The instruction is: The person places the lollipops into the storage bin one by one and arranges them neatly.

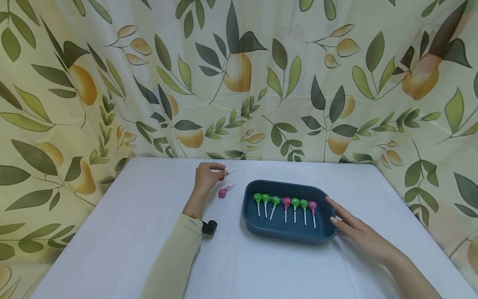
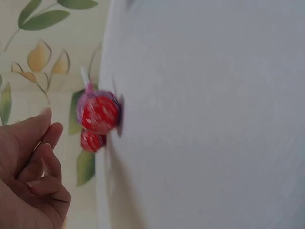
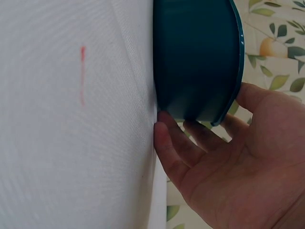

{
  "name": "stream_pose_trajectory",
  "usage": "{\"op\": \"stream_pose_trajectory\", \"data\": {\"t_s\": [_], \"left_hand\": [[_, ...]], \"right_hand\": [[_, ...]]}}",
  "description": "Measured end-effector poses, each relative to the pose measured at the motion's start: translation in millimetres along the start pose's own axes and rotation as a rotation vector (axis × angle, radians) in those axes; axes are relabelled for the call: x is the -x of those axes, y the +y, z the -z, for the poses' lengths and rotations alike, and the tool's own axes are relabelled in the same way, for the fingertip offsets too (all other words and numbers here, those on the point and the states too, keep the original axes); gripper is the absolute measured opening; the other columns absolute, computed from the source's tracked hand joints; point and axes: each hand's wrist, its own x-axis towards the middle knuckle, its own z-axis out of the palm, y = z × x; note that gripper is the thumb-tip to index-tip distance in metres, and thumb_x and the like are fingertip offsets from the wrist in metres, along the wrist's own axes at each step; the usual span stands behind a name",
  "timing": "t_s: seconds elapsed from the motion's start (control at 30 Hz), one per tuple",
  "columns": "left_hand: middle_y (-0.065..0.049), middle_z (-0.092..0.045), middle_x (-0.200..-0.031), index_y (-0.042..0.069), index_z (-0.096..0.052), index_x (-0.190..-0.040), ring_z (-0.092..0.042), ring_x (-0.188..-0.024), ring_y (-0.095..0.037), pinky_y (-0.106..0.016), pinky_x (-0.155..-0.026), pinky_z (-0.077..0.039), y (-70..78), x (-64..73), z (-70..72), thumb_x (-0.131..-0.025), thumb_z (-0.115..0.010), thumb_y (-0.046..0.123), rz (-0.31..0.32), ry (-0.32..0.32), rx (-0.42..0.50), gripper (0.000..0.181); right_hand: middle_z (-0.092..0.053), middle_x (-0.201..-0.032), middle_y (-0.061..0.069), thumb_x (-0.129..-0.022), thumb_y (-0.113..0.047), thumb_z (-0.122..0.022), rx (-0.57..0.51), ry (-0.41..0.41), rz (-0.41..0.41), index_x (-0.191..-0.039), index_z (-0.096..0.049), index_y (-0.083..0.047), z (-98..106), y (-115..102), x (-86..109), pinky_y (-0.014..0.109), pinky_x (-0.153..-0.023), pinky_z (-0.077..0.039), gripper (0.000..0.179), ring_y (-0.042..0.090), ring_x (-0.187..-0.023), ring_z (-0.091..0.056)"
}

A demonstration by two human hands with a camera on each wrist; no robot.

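Observation:
My left hand [image 1: 209, 176] reaches over the back of the table, fingertips overlapping a red-wrapped lollipop [image 1: 222, 177] in the head view. In the left wrist view, thumb and bent fingers are close together with nothing between them, and a gap shows between them and the lollipops. A pink-and-purple lollipop [image 1: 222, 192] lies nearer, its stick pointing up and right. My right hand [image 1: 352, 228] holds the right end of a dark blue tray [image 1: 284, 234], thumb at the rim [image 3: 241, 45] and fingers low against the end wall. Inside the tray, green and pink lollipops [image 1: 295, 202] form a row.
A white cloth [image 1: 239, 270] covers the table. Behind it hangs a curtain [image 1: 261, 104] with a leaf and fruit print. A small black device [image 1: 210, 227] sits at my left wrist. A red mark [image 3: 83, 71] shows on the cloth in the right wrist view.

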Motion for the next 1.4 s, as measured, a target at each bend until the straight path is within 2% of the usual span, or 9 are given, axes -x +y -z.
{"op": "stream_pose_trajectory", "data": {"t_s": [0.1, 0.2, 0.37, 0.57, 0.67, 0.9, 1.07, 1.23, 1.4], "left_hand": [[-0.008, -0.078, -0.097, 0.004, -0.083, -0.099, -0.067, -0.104, -0.027, -0.042, -0.088, -0.049, -10.0, -5.0, 1.6, -0.087, -0.083, 0.008, -0.003, 0.013, -0.034, 0.013], [-0.009, -0.078, -0.099, 0.003, -0.082, -0.099, -0.066, -0.105, -0.028, -0.042, -0.092, -0.048, -17.6, -7.4, 1.5, -0.087, -0.083, 0.009, 0.020, 0.013, -0.051, 0.013], [-0.008, -0.078, -0.098, 0.003, -0.083, -0.098, -0.064, -0.110, -0.028, -0.043, -0.097, -0.045, -22.9, -9.5, -0.4, -0.083, -0.087, 0.012, 0.043, 0.009, -0.048, 0.018], [-0.007, -0.077, -0.089, 0.003, -0.082, -0.093, -0.066, -0.100, -0.028, -0.041, -0.089, -0.048, -25.9, -9.4, -2.3, -0.083, -0.087, 0.010, 0.083, 0.014, -0.023, 0.013], [-0.008, -0.077, -0.092, 0.003, -0.083, -0.096, -0.066, -0.103, -0.027, -0.041, -0.092, -0.048, -26.3, -9.3, -2.6, -0.086, -0.083, 0.005, 0.086, -0.012, -0.014, 0.010], [-0.013, -0.075, -0.112, 0.006, -0.083, -0.105, -0.061, -0.121, -0.030, -0.045, -0.106, -0.043, -22.1, -8.8, -1.6, -0.092, -0.074, -0.001, 0.085, -0.113, -0.007, 0.017], [-0.011, -0.074, -0.116, 0.008, -0.083, -0.106, -0.059, -0.126, -0.029, -0.045, -0.110, -0.039, -21.5, -7.5, -2.1, -0.092, -0.077, 0.004, 0.112, -0.166, 0.003, 0.016], [-0.008, -0.075, -0.107, 0.008, -0.083, -0.104, -0.063, -0.114, -0.028, -0.045, -0.104, -0.044, -22.2, -6.9, -3.0, -0.087, -0.082, 0.002, 0.107, -0.176, 0.029, 0.018], [-0.010, -0.075, -0.103, 0.005, -0.079, -0.113, -0.066, -0.103, -0.027, -0.042, -0.096, -0.048, -25.7, -7.8, -3.5, -0.085, -0.083, 0.000, 0.102, -0.153, 0.047, 0.029]], "right_hand": [[-0.006, -0.171, 0.017, -0.111, -0.041, -0.046, -0.012, 0.001, 0.008, -0.167, -0.015, -0.033, -1, 1, 0.7, 0.016, -0.089, -0.043, 0.065, 0.051, -0.151, -0.013], [-0.006, -0.171, 0.017, -0.111, -0.039, -0.047, -0.029, -0.001, 0.015, -0.167, -0.016, -0.032, -1, 1, 1.1, 0.017, -0.090, -0.045, 0.064, 0.051, -0.151, -0.013], [-0.007, -0.171, 0.017, -0.111, -0.041, -0.047, -0.010, 0.008, 0.010, -0.167, -0.016, -0.033, -1, 1, 1.0, 0.017, -0.089, -0.045, 0.064, 0.051, -0.151, -0.014], [-0.007, -0.171, 0.017, -0.111, -0.041, -0.047, -0.011, 0.007, 0.013, -0.167, -0.016, -0.034, -2, 1, -0.2, 0.017, -0.090, -0.045, 0.064, 0.049, -0.151, -0.015], [-0.007, -0.171, 0.017, -0.111, -0.040, -0.047, -0.015, 0.007, 0.018, -0.167, -0.016, -0.033, -2, 1, 0.4, 0.018, -0.090, -0.046, 0.064, 0.049, -0.151, -0.016], [-0.006, -0.171, 0.017, -0.111, -0.040, -0.046, -0.016, 0.008, 0.020, -0.167, -0.016, -0.033, -1, 0, 1.2, 0.018, -0.090, -0.046, 0.064, 0.050, -0.150, -0.015], [-0.006, -0.172, 0.016, -0.111, -0.040, -0.046, -0.017, 0.007, 0.016, -0.167, -0.016, -0.034, -1, 0, 1.3, 0.018, -0.090, -0.046, 0.064, 0.049, -0.150, -0.016], [-0.007, -0.171, 0.017, -0.112, -0.039, -0.046, -0.018, 0.011, 0.025, -0.167, -0.016, -0.033, -1, 1, 1.9, 0.018, -0.090, -0.046, 0.063, 0.050, -0.150, -0.016], [-0.007, -0.172, 0.016, -0.112, -0.039, -0.047, -0.025, 0.010, 0.026, -0.167, -0.017, -0.033, -1, 1, 2.0, 0.018, -0.090, -0.047, 0.063, 0.049, -0.150, -0.017]]}}
